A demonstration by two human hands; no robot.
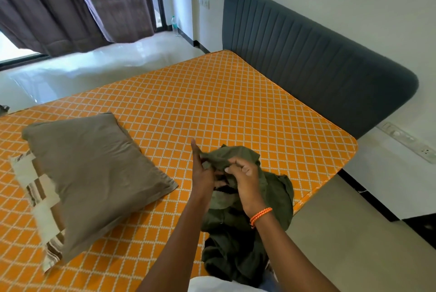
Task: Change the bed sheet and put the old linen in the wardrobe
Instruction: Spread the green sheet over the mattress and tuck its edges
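A bunched dark green sheet [271, 199] hangs in front of me over the near right corner of the bare orange mattress [200, 103] with its white diamond pattern. My right hand [245, 181] pinches an edge of the green cloth near its top. My left hand [203, 171] is against the same edge, thumb up, fingers partly hidden behind the cloth. A grey-brown pillow [94, 169] lies on the mattress at the left, on top of a second, striped cream and brown pillow [37, 195].
A dark grey padded headboard [318, 56] stands along the right wall. Beside the bed on the right is a beige surface [342, 221]. Brown curtains [70, 4] hang at the back left over a shiny floor [94, 65], with a water bottle [174, 25] in the corner.
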